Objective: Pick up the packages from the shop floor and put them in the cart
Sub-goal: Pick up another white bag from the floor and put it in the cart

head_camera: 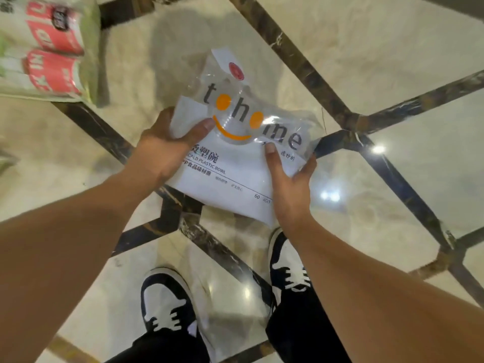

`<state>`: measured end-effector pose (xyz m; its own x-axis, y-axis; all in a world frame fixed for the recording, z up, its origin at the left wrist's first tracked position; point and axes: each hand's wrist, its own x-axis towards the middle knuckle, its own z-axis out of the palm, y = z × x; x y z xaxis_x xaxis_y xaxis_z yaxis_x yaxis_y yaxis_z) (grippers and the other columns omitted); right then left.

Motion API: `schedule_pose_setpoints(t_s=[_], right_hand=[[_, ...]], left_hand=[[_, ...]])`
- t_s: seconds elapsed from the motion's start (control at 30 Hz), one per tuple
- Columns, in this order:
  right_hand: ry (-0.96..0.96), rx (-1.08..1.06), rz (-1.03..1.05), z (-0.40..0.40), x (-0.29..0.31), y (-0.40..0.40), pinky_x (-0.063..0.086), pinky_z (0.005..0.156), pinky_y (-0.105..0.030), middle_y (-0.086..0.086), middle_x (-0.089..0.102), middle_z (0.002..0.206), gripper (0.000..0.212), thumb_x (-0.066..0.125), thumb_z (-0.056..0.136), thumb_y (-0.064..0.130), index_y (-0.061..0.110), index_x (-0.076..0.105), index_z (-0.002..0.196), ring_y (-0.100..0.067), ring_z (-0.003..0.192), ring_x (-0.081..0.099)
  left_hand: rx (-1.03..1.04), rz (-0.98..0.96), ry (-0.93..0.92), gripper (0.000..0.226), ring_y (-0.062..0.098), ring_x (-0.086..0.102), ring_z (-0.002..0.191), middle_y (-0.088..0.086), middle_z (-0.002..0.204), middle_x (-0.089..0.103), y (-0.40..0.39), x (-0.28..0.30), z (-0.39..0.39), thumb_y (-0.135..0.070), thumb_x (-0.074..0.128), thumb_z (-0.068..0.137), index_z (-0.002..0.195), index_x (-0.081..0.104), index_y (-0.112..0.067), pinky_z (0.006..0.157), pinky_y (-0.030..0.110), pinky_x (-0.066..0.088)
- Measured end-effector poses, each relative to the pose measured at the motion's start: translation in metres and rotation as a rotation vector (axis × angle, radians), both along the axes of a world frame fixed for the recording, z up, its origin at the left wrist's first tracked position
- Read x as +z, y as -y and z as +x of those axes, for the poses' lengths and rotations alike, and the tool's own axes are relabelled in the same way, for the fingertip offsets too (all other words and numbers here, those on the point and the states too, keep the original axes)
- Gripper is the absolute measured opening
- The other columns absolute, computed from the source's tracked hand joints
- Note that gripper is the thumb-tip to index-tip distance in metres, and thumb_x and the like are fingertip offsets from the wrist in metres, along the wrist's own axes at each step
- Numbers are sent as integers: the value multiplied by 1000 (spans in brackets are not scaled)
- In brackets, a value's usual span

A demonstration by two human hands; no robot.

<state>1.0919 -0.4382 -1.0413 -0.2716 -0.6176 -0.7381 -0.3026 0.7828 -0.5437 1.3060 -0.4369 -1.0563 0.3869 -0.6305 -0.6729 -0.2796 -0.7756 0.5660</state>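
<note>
Package of plastic bowls point(235, 142) held above marble floor point(392, 61), clear of both shoes point(167, 299). Left hand point(167, 148) grip clamps left edge, thumb on top; right hand point(288, 176) grip clamps lower right edge, thumb on printed face. Long axis runs near-left to far-right, clear half pointing away. Open floor ahead and right. Second package point(47, 48) lies far left, well apart.

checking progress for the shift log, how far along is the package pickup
Done: nothing can be confirmed, as no cart is in view. In hand: the clear plastic bowl package is off the floor, gripped by the left hand and right hand. Left: carrying it to the cart, plus the red-and-white package still lying on the marble floor.
</note>
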Motion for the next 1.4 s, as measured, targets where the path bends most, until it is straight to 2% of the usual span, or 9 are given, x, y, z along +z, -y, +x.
schedule_pose_setpoints(t_s=[0.07,0.23,0.37,0.43,0.73,0.93,1.13,1.3,1.4], right_hand=[[4,-7,-24,4,6,6,40,63,-3,22,57,107,78,68,89,57,36,26,151,3,86,57],[17,47,-77,0,44,26,49,89,-27,7,63,127,83,70,86,60,32,30,153,-15,107,63],[45,147,-136,-14,112,57,48,71,-12,14,63,116,78,72,87,57,32,34,150,-9,103,64],[51,162,-181,-23,155,75,52,81,-17,13,64,116,75,73,86,58,35,36,147,-10,105,65],[71,153,-421,-67,422,133,55,93,-36,19,68,111,60,74,85,58,39,48,136,-10,105,68],[9,110,-623,-109,650,161,46,71,-11,26,64,104,53,73,85,57,43,47,129,8,92,61],[-27,-28,-855,-149,844,137,46,105,-41,6,61,138,93,69,71,80,34,43,148,-19,127,57],[-42,-189,-985,-200,957,91,44,68,-14,14,65,115,63,71,85,60,31,49,137,-4,100,63],[-77,-281,-1052,-235,1006,61,42,67,-11,20,63,109,56,72,87,55,32,50,134,-7,100,64]], left_hand=[[25,-14,29,74,23,61,109,-4,117,63,-2,6,-1,-75,66,83,141,54,-30,97,35,48],[62,-40,106,78,29,62,113,1,112,66,-3,51,-9,-87,56,74,123,60,-27,97,38,49],[104,-88,135,75,24,63,106,1,115,67,6,120,-22,-80,56,85,126,62,-18,88,30,44],[125,-98,131,82,21,62,104,-1,116,65,16,166,-31,-83,55,83,134,60,-18,89,30,45],[148,-289,201,72,25,63,102,-5,105,68,71,439,-79,-85,54,83,121,62,-25,86,39,48],[111,-505,223,88,34,67,99,2,102,73,108,660,-121,-97,43,67,118,64,-29,90,47,54],[-55,-694,250,94,38,65,112,9,116,73,120,855,-153,-101,38,68,128,64,-32,97,48,51],[-232,-873,211,86,37,67,109,7,119,74,111,968,-201,-96,42,76,129,65,-32,90,45,54],[-340,-920,202,94,37,67,109,8,118,74,106,1020,-239,-100,37,70,125,66,-29,87,44,51]])
